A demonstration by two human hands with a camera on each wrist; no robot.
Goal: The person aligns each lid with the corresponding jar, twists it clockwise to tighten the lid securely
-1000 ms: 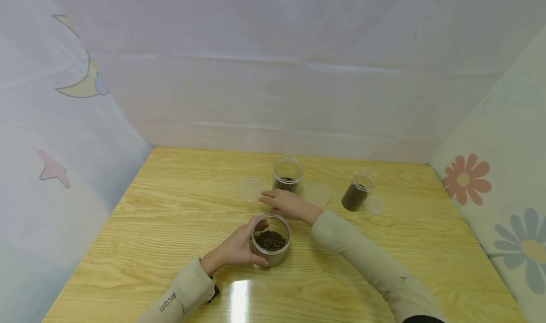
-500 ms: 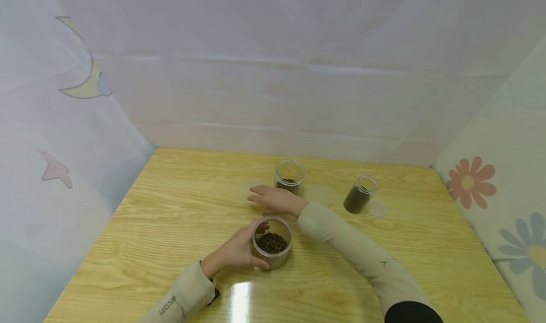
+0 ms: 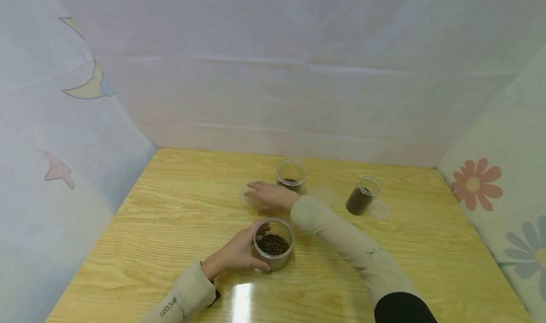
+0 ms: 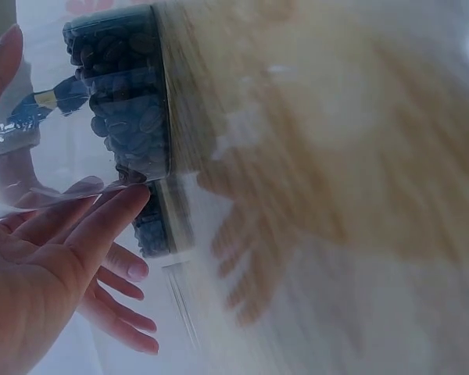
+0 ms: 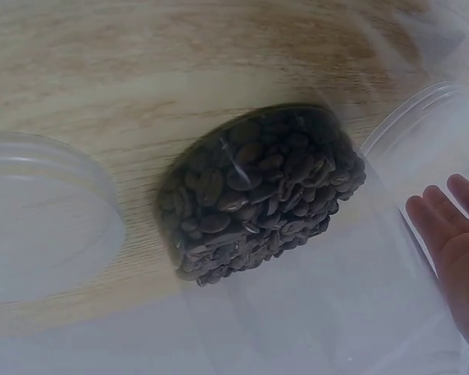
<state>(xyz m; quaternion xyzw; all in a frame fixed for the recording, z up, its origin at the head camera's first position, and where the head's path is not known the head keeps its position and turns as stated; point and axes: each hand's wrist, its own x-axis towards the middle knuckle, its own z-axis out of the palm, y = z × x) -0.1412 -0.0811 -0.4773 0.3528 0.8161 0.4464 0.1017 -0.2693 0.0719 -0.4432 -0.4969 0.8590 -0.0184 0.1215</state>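
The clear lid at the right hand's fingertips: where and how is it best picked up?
Pinch the lid by its round rim, probably from above, on the side away from the rear jar: it lies flat on the table, with little height, and that jar stands close.

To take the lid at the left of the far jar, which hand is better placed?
Probably the right hand: in the head view it overlaps that lid and holds nothing, while the left hand grips the near jar.

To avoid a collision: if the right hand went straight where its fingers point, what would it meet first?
Probably the lid left of the rear jar; the right hand overlaps it in the head view but might pass above; depth is unclear.
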